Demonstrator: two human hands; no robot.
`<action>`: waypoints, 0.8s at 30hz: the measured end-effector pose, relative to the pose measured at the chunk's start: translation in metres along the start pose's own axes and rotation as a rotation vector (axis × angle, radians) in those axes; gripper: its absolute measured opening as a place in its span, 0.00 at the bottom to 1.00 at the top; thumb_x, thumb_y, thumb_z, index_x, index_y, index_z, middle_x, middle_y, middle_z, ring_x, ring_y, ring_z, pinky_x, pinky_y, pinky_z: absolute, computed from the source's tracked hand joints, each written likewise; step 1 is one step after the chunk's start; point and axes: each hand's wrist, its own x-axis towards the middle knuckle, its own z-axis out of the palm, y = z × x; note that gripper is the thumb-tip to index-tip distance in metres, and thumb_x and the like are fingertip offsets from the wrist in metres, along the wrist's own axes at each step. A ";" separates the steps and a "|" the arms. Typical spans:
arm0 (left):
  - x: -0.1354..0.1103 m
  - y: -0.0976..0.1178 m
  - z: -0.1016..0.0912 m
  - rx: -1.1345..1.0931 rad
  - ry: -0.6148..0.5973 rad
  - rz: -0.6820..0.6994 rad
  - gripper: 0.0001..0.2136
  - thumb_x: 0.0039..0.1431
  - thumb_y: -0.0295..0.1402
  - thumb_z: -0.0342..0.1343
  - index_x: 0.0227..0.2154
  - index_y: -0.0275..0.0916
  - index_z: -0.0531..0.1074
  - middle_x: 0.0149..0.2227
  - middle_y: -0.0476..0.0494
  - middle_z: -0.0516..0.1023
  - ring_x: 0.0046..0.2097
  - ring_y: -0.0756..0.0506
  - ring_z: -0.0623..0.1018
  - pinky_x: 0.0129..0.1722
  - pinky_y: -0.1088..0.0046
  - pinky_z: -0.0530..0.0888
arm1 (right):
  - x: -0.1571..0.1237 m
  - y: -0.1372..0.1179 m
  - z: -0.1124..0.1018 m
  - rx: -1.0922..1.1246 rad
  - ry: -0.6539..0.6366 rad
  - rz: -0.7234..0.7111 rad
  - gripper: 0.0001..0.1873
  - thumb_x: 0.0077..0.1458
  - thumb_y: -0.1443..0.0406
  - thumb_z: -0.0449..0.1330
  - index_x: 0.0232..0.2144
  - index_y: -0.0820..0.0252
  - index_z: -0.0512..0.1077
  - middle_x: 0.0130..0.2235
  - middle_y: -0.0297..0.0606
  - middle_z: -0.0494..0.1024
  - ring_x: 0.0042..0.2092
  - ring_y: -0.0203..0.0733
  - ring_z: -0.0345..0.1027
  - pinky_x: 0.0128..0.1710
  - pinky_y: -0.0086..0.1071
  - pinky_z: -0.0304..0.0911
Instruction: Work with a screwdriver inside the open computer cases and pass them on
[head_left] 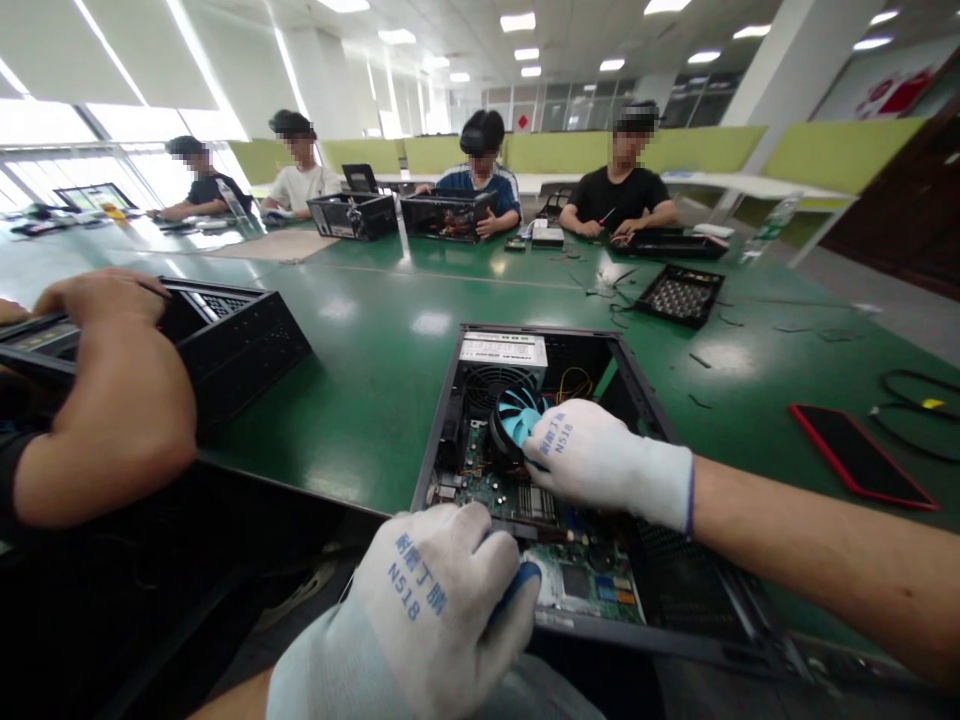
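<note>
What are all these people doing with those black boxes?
A person in white gloves is working inside an open computer case on a green table. The right hand rests on the blue cooler fan; the left hand grips a blue-handled tool over the motherboard. A neighbour's bare hand rests on another case. A red phone lies to the right.

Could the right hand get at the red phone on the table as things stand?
Probably yes. The right hand rests on the blue fan in the open case and holds nothing; the phone lies to its right on bare table, with nothing between.
</note>
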 end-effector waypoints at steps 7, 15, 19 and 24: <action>0.000 0.001 0.000 -0.035 -0.034 -0.030 0.10 0.65 0.36 0.50 0.27 0.44 0.63 0.28 0.49 0.69 0.26 0.45 0.69 0.23 0.66 0.61 | -0.017 0.014 0.002 -0.046 -0.041 0.109 0.17 0.63 0.60 0.51 0.32 0.59 0.78 0.33 0.45 0.81 0.37 0.50 0.77 0.34 0.37 0.62; -0.002 0.001 0.000 -0.039 -0.022 -0.037 0.10 0.65 0.36 0.51 0.27 0.44 0.63 0.28 0.49 0.68 0.26 0.45 0.69 0.24 0.66 0.59 | -0.027 0.027 0.002 -0.051 -0.009 0.253 0.17 0.62 0.60 0.51 0.30 0.58 0.77 0.32 0.45 0.82 0.37 0.50 0.78 0.34 0.37 0.64; -0.001 0.001 0.002 -0.049 -0.022 -0.042 0.10 0.65 0.37 0.51 0.27 0.44 0.63 0.28 0.49 0.68 0.26 0.46 0.68 0.24 0.66 0.58 | -0.024 0.035 0.002 -0.064 -0.002 0.336 0.17 0.61 0.59 0.52 0.30 0.58 0.78 0.32 0.45 0.82 0.38 0.53 0.79 0.34 0.39 0.66; -0.001 0.002 0.003 -0.045 -0.030 -0.057 0.09 0.65 0.36 0.51 0.28 0.44 0.64 0.29 0.49 0.69 0.27 0.45 0.70 0.25 0.66 0.60 | -0.013 0.043 0.010 -0.055 -0.092 0.328 0.19 0.64 0.62 0.49 0.36 0.60 0.80 0.38 0.48 0.83 0.42 0.54 0.79 0.38 0.40 0.67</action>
